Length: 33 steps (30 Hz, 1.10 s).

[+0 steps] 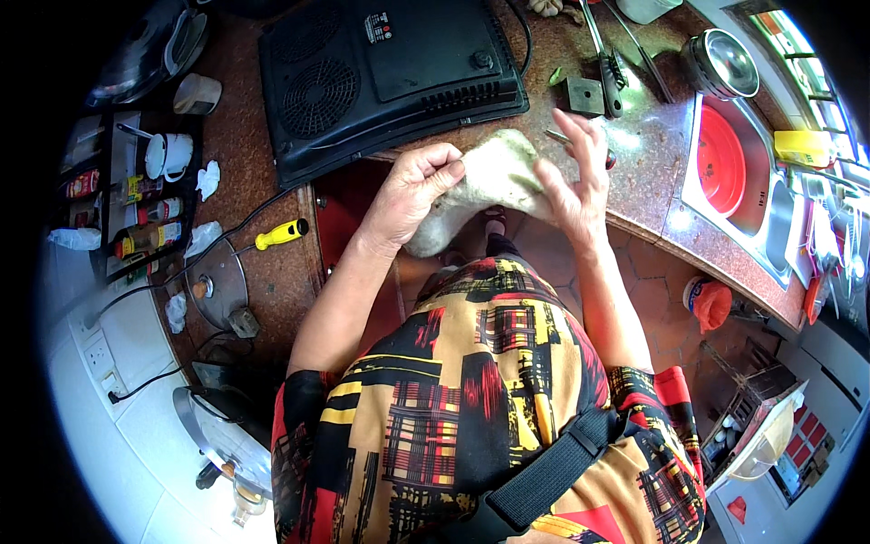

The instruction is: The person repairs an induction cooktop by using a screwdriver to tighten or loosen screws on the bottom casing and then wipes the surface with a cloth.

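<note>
Plainly, left fingers (431, 160) pinch pale cloth (500, 174) just beside the right fingers (584, 143).

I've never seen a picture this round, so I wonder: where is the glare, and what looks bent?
Head view: white glare spots the countertop beside the sink; brightness partly washes out the window, upper right; edges bow near the black rim; the pale cloth in the left hand looks fairly sharp.

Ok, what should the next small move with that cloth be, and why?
Probably close the right hand gently on the right edge of the pale cloth: its fingers look spread beside it, while the left hand pinches the other side.
</note>
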Motion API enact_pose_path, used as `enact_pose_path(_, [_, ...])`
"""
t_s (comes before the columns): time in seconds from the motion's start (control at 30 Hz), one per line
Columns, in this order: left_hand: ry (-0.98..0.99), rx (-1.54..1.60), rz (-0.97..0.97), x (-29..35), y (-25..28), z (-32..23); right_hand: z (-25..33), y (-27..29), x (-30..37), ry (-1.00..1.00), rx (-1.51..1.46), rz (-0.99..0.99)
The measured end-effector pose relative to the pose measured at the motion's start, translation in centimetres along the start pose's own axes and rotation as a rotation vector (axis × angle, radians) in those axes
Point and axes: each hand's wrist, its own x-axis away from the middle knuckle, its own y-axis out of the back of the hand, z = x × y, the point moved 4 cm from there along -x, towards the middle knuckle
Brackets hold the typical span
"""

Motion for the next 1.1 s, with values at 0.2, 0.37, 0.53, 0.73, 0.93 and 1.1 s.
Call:
enact_pose_path(0.2, [-0.043, 0.291, -0.170, -0.3, -1.5, -1.2, 3.0, -2.7, 1.3, -0.047, -0.288, 0.393])
enact_pose_path(0.37, [-0.292, -0.428, -0.353, -0.8, -1.2, -0.7, 0.7, -4.2, 1.3, -0.464, -0.664, 0.140])
enact_pose_path(0.53, [-0.249, -0.142, -0.246, -2.3, -2.2, 0.1, 0.3, -4.5, -0.1, -0.547, -0.778, 0.146])
enact_pose_path(0.73, [-0.528, -1.032, -0.338, -3.2, -1.3, -2.9, -1.4, -5.3, -2.0, -0.506, -0.642, 0.143])
enact_pose_path(0.93, [-0.467, -1.671, -0.507, -6.5, 5.2, -5.9, -1.7, -3.0, -10.8, 0.181, 0.335, 0.363])
enact_pose_path(1.1, [-0.371, -1.791, -0.467, -8.0, 7.2, -3.3, -3.3, -5.7, -13.2, 0.205, 0.445, 0.484])
